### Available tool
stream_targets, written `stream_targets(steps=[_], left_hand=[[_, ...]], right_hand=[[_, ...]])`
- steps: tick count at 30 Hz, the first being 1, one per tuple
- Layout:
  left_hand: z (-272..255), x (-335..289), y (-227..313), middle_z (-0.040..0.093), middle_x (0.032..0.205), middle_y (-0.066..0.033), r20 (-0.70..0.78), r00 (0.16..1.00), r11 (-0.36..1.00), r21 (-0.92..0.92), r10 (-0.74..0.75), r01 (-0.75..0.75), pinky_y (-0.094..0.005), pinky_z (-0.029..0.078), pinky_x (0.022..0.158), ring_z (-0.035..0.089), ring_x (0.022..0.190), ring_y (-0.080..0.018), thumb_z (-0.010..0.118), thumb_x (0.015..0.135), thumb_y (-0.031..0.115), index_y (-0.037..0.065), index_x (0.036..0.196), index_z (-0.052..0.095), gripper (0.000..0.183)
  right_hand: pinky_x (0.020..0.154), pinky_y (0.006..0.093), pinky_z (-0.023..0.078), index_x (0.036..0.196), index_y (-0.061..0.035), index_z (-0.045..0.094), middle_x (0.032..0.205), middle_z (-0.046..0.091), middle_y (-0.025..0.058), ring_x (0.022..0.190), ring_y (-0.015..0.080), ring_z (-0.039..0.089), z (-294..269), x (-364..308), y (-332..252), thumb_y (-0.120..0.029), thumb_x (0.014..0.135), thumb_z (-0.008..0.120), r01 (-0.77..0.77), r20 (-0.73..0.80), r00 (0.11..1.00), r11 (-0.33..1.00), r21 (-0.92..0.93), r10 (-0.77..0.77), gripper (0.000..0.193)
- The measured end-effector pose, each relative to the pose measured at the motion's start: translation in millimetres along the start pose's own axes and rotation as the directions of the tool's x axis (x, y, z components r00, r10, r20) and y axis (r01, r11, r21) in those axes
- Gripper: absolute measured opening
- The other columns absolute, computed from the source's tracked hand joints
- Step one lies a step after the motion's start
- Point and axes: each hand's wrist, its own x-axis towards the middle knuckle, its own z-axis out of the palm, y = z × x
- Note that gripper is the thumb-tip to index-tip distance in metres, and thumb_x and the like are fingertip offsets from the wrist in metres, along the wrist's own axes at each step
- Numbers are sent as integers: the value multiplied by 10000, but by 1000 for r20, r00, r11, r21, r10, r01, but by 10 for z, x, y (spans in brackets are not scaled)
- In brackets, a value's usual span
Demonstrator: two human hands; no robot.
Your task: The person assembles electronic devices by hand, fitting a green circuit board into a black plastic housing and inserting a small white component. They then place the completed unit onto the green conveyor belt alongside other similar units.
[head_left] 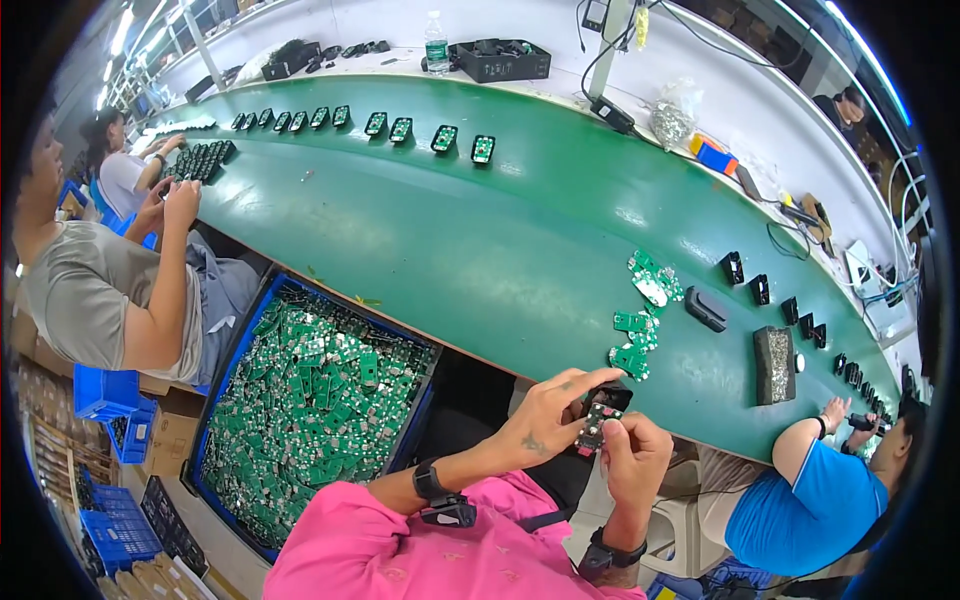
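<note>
At a green table (400,230), a left hand (545,420) curls forward, its hold impossible to tell, while the right hand (640,460) pinches a board (597,424), likely light, stiff, fragile and best held by its edges, just off the table's near side.

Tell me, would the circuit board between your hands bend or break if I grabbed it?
The circuit board probably feels stiff, because it looks flat, not sagging. It's likely light, being small next to the right hand. It may be fragile, since its little parts sit uncovered.
</note>
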Motion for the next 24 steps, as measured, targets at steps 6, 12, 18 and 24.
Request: stream_targets(steps=[6, 12, 18, 24], left_hand=[[21, -51, 115, 583, 1205, -192, -164, 957, 949, 247, 241, -197, -301, 537, 778, 631, 951, -283, 515, 789, -132, 57, 1471, 436, 712], [100, -78, 42, 585, 1226, -222, -157, 972, 982, 103, 175, -160, -359, 529, 802, 648, 959, -356, 522, 829, -120, 63, 1439, 451, 641], [140, -105, -9, 621, 1128, -190, -167, 983, 995, -49, 73, -82, -301, 536, 718, 668, 869, -207, 515, 863, -112, 42, 1387, 505, 547], [112, -112, -12, 629, 1103, -138, -178, 983, 984, -162, 41, -70, -270, 539, 742, 620, 867, -104, 523, 892, -88, 35, 1397, 502, 520]], right_hand=[[517, 308, 419, 763, 23, 650, 614, 603, 97, 531, 167, 554, -14, 143, -193, -119, 853, 720, 44, 8, 999, 954, -296, -43, 183], [511, 275, 409, 778, 25, 661, 617, 607, 65, 541, 105, 530, 53, 111, -112, -132, 870, 746, -41, -86, 996, 986, -163, 28, 200], [514, 278, 420, 793, 22, 665, 635, 611, 66, 545, 106, 535, 51, 113, -68, -168, 884, 749, 16, -99, 995, 983, -185, -34, 227], [511, 232, 381, 767, 31, 647, 614, 572, -7, 576, 40, 467, 104, 121, -58, -159, 909, 723, -1, -144, 989, 988, -155, -22, 248]])
